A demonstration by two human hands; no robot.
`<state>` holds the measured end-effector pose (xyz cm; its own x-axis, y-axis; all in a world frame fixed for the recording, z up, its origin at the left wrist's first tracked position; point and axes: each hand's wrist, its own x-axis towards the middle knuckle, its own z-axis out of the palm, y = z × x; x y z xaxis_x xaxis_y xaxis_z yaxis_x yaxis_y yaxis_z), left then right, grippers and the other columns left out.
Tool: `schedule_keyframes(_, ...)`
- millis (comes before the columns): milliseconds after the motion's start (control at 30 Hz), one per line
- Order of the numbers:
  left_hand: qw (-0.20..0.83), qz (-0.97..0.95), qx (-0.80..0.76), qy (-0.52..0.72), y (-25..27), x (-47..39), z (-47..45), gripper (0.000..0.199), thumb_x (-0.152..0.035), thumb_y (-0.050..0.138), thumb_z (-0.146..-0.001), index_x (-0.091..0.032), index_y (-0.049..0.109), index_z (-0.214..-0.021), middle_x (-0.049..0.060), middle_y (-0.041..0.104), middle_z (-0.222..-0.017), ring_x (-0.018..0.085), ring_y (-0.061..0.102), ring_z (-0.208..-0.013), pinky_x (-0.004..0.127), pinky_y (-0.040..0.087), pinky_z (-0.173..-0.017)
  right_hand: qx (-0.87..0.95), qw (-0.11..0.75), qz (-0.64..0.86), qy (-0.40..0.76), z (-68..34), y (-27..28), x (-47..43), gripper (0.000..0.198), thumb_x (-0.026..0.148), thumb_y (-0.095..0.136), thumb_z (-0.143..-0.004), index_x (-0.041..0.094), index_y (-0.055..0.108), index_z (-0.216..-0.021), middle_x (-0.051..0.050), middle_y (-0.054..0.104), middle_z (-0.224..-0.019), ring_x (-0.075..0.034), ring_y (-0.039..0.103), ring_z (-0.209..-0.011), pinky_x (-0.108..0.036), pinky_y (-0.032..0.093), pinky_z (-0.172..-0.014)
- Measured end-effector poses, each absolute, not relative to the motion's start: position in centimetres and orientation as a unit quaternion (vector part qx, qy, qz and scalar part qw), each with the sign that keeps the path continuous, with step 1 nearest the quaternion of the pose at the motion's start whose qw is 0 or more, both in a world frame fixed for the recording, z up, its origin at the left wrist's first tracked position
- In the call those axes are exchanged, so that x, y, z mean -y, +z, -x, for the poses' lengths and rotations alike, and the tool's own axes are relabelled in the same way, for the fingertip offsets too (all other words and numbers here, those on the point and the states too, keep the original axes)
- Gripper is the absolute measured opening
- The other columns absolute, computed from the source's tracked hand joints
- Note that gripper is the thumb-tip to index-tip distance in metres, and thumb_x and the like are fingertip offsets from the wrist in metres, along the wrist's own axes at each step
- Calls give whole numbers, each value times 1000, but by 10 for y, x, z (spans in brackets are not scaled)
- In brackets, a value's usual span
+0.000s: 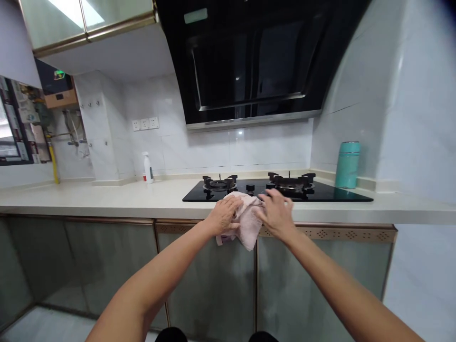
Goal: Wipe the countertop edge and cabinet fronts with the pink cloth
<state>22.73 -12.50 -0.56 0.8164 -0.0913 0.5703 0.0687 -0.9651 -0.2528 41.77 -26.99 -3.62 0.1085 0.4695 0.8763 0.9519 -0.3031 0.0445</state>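
Note:
A pale pink cloth (248,223) hangs in folds at the front edge of the black glass gas hob (331,194). My left hand (225,214) is closed on the cloth's left side, with part of the fabric drooping below it. At the cloth's right edge is my right hand (278,213), its fingers bent and apart; the thumb side is close to the fabric, and I cannot tell if it touches. Just behind the hands are the hob's black knobs (250,188), one partly hidden by the right hand.
The left burner (218,184) and right burner (292,182) carry black pan supports. A turquoise flask (348,165) stands right of the hob, and a white spray bottle (148,168) by the back wall. The range hood (249,71) overhangs the hob.

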Motion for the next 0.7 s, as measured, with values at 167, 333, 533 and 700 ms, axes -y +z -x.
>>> schedule_keyframes(167, 37, 923, 12, -384, -3, 109, -214, 67, -21, 59, -81, -19, 43, -147, 15, 53, -149, 27, 50, -136, 44, 42, -113, 645, 218, 645, -347, -371, -29, 237, 87, 38, 73, -82, 25, 32, -157, -18, 49, -147, -34, 46, -131, -47, 31, -105)
schedule_keyframes(333, 65, 864, 269, -422, -3, 74, -176, 38, -33, 46, -96, -21, 59, -130, 11, 63, -131, 28, 55, -125, 46, 45, -104, 620, 157, 689, -342, -346, -15, 211, 96, 39, 83, -74, 31, 35, -157, -20, 45, -148, -40, 43, -128, -55, 29, -104)
schedule_keyframes(533, 151, 823, 339, -429, -25, 71, -179, 42, -41, 36, -103, -20, 72, -107, 13, 67, -109, 31, 57, -108, 47, 41, -99, 612, 158, 686, -360, -346, -17, 199, 102, 48, 85, -71, 35, 33, -158, -19, 40, -152, -39, 41, -125, -53, 29, -100)
schedule_keyframes(700, 188, 830, 294, -435, -33, 63, -177, 42, -40, 35, -103, -21, 72, -109, 11, 68, -106, 28, 58, -103, 43, 40, -95, 608, 197, 658, -399, -399, -36, 227, 93, 52, 80, -77, 39, 36, -158, -17, 42, -151, -37, 43, -127, -50, 31, -99)
